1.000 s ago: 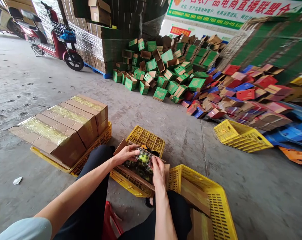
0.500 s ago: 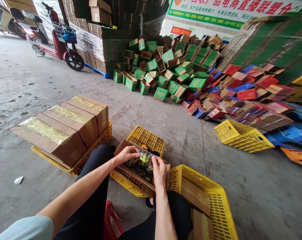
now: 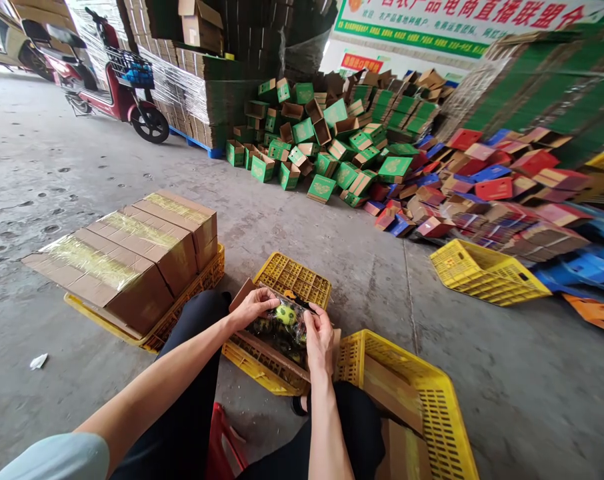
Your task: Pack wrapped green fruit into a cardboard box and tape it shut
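Between my two hands is a clear plastic bag (image 3: 287,315) with something bright green and dark-spotted inside; I cannot tell its exact kind. My left hand (image 3: 255,307) pinches the bag's left side, fingers closed. On its right side my right hand (image 3: 319,337) grips it between thumb and fingers. Just under the bag is an open cardboard box (image 3: 269,352), holding several dark, shiny wrapped items (image 3: 277,337). The box rests on an upturned yellow crate (image 3: 255,367). Behind it a yellow crate base (image 3: 297,277) shows, with a small black and orange object partly hidden by my hands.
Taped cartons (image 3: 152,247) sit on a yellow crate (image 3: 182,303) at my left. A yellow crate (image 3: 445,413) at my right holds cartons. Beyond lie heaps of green boxes (image 3: 322,187) and red and blue boxes (image 3: 492,189). A red scooter (image 3: 117,100) stands back left.
The clear bag has been drawn wider between my hands, and the green item inside shows more plainly. Both hands keep hold and have barely shifted.
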Available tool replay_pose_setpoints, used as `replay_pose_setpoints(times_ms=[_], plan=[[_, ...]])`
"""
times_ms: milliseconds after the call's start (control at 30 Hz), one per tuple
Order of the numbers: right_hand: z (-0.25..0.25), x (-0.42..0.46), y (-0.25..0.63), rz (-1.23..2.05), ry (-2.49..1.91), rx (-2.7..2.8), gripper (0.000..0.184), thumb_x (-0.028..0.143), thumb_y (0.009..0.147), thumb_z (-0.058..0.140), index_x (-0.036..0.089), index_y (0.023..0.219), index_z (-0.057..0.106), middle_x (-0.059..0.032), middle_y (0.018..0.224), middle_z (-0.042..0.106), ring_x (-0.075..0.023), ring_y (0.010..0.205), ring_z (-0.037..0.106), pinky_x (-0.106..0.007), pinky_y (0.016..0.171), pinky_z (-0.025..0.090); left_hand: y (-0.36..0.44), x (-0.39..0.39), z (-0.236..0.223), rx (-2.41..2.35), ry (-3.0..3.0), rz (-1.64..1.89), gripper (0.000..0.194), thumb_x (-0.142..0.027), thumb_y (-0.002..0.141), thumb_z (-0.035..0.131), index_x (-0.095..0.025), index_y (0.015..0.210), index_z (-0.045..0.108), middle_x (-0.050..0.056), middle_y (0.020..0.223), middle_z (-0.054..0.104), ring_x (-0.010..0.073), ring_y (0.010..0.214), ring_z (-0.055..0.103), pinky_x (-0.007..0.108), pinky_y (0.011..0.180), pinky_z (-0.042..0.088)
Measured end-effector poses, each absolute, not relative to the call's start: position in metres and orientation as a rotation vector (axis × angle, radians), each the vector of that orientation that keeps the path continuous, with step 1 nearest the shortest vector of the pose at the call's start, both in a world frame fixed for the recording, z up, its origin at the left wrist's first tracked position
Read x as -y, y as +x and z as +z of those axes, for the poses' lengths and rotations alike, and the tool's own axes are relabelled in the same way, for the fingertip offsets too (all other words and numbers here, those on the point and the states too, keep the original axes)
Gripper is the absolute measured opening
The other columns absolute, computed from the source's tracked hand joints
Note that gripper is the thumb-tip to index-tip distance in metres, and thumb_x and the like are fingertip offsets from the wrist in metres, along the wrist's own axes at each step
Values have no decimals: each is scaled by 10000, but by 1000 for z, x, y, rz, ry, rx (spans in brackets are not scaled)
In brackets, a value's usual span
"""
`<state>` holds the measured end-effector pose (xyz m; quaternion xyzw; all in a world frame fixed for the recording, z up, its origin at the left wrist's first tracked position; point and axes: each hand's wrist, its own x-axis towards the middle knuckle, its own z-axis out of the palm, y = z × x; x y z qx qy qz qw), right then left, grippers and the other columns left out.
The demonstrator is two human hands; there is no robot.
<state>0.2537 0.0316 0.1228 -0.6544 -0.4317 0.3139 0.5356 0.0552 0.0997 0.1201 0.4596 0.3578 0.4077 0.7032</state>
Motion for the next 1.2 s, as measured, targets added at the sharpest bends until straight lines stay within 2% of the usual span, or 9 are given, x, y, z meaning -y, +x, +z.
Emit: replay_pose_setpoints(times_ms=[100, 300, 467, 567, 700, 933, 1033, 1133, 1200], plan=[[128, -30, 254, 733, -1586, 1049, 556, 624, 843, 631, 214, 1211, 700, -51, 827, 756, -243, 764, 669, -353, 731, 521, 55, -99, 121, -773, 994, 888, 522, -579, 685, 873, -155, 786, 585, -13, 732, 597, 94, 638, 540, 195, 570, 417], [126, -31, 254, 733, -1557, 1069, 477, 618, 869, 598, 223, 1078, 765, -81, 1003, 779, -254, 889, 680, -359, 804, 531, 56, -97, 120, -733, 950, 835, 529, -587, 712, 858, -155, 811, 569, -4, 778, 601, 103, 691, 567, 203, 603, 477], [121, -31, 255, 754, -1555, 1015, 473, 628, 843, 639, 227, 1057, 766, -85, 1017, 780, -261, 909, 687, -373, 823, 544, 56, -97, 120, -741, 951, 826, 540, -610, 713, 844, -164, 825, 560, -11, 786, 604, 111, 694, 582, 229, 620, 517], [118, -30, 257, 887, -1487, 994, 435, 616, 837, 669, 261, 1072, 757, -62, 1023, 777, -253, 901, 695, -367, 801, 556, 55, -99, 119, -739, 963, 858, 539, -601, 704, 856, -166, 832, 565, -13, 797, 604, 109, 693, 580, 222, 614, 505], [112, -28, 259, 1067, -1396, 979, 452, 611, 782, 742, 265, 1073, 751, -48, 964, 773, -234, 797, 696, -351, 712, 565, 50, -102, 116, -736, 1009, 889, 519, -592, 714, 853, -161, 841, 592, -1, 818, 614, 108, 695, 573, 209, 609, 475], [99, -32, 263, 913, -1558, 958, 457, 676, 798, 674, 250, 951, 736, -49, 868, 757, -229, 734, 671, -333, 640, 548, 49, -105, 111, -755, 1118, 875, 493, -569, 696, 870, -148, 794, 632, -4, 720, 611, 87, 599, 504, 204, 563, 368], [99, -32, 263, 867, -1554, 958, 448, 648, 805, 680, 254, 1012, 730, -45, 868, 753, -227, 745, 677, -330, 645, 552, 50, -106, 114, -761, 1124, 892, 491, -567, 690, 872, -146, 779, 638, -4, 702, 614, 84, 588, 488, 208, 561, 345], [106, -29, 257, 1019, -1459, 847, 531, 614, 796, 718, 285, 1212, 682, -55, 1039, 770, -238, 861, 714, -335, 679, 586, 50, -105, 117, -782, 1103, 928, 489, -566, 685, 874, -151, 783, 637, -7, 712, 617, 85, 593, 491, 203, 549, 340], [113, -27, 252, 1176, -1389, 828, 541, 603, 780, 751, 284, 1212, 698, -67, 1129, 762, -258, 947, 718, -353, 703, 608, 49, -105, 117, -791, 1094, 933, 486, -560, 682, 878, -152, 784, 635, -8, 713, 618, 83, 592, 492, 198, 546, 344]])
